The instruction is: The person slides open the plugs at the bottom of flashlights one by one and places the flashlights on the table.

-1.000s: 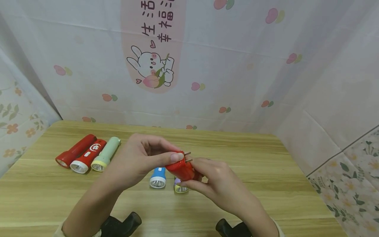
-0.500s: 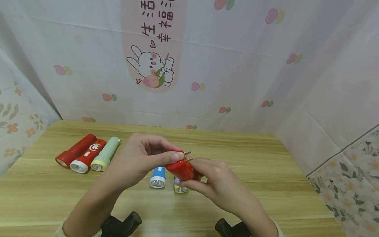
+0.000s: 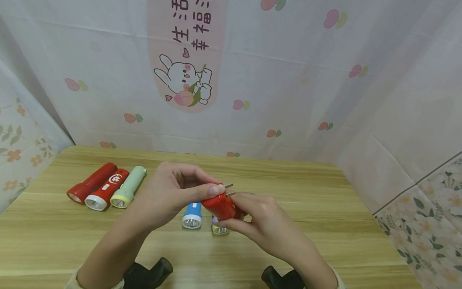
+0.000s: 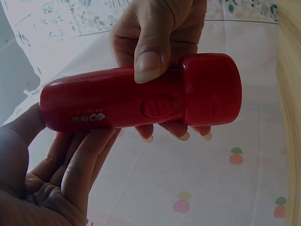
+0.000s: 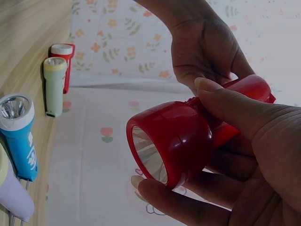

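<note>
Both hands hold a red flashlight [image 3: 220, 206] above the table, in the middle of the head view. My left hand [image 3: 173, 192] pinches its tail end, where two metal prongs stick out by the thumb. My right hand [image 3: 267, 218] grips it near the wider head, thumb on one side and fingers on the other. In the left wrist view the ribbed switch of the flashlight [image 4: 127, 99] shows along its body. The clear lens of the flashlight [image 5: 174, 141] is visible in the right wrist view. Below the hands lie a blue flashlight [image 3: 192, 218] and a partly hidden purple-and-yellow flashlight [image 3: 221, 230].
On the left of the wood-grain table [image 3: 306, 184] lie a dark red flashlight [image 3: 93, 181], a red flashlight with a white head [image 3: 109, 188] and a pale green flashlight [image 3: 129, 188], side by side. A printed white curtain [image 3: 281, 80] hangs behind the table.
</note>
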A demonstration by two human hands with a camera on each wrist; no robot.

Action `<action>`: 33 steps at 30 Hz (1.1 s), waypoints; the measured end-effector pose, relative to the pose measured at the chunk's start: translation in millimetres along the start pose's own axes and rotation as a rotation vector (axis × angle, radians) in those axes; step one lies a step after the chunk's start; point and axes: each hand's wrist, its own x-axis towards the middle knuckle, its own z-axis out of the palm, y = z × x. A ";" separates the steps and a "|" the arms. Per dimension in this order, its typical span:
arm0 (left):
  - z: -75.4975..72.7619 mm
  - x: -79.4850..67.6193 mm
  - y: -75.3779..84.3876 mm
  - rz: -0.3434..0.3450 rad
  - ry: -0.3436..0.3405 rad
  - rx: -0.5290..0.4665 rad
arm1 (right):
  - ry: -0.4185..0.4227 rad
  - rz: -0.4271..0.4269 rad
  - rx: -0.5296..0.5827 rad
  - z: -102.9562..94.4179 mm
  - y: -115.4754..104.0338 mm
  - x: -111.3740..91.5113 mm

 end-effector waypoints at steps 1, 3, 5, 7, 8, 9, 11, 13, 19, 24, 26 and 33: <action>0.2 0.0 0.2 0.001 0.000 -0.001 | -0.001 0.001 0.001 0.0 0.0 0.0; 0.3 0.2 0.1 0.003 0.000 0.005 | -0.002 0.003 0.001 0.1 0.1 -0.1; 0.2 0.4 0.1 0.006 0.002 0.008 | -0.004 0.004 -0.001 0.3 0.1 -0.2; -0.1 0.7 0.1 0.011 0.002 0.011 | -0.007 0.010 -0.005 0.5 0.0 -0.3; -0.2 0.8 0.1 0.015 0.001 0.012 | -0.009 0.014 -0.004 0.6 -0.1 -0.3; -0.2 0.9 0.2 0.016 0.001 0.011 | -0.012 0.020 -0.003 0.6 -0.1 -0.3; 0.0 1.0 0.3 0.021 -0.002 0.008 | -0.016 0.029 0.001 0.7 -0.2 -0.3; 0.2 0.9 0.4 0.023 -0.004 0.007 | -0.018 0.037 0.005 0.8 -0.3 -0.2; 0.8 1.5 -0.3 0.020 0.002 0.009 | -0.019 0.035 0.004 0.7 -1.0 -0.1; 1.8 2.0 -1.2 0.018 0.014 0.013 | -0.023 0.044 0.004 1.2 -0.7 0.4; 2.1 2.0 -1.2 0.017 0.017 0.014 | -0.019 0.039 0.006 1.4 -0.4 0.4; 2.1 2.3 -1.1 -0.012 0.033 0.040 | -0.006 0.038 0.005 1.9 0.6 0.5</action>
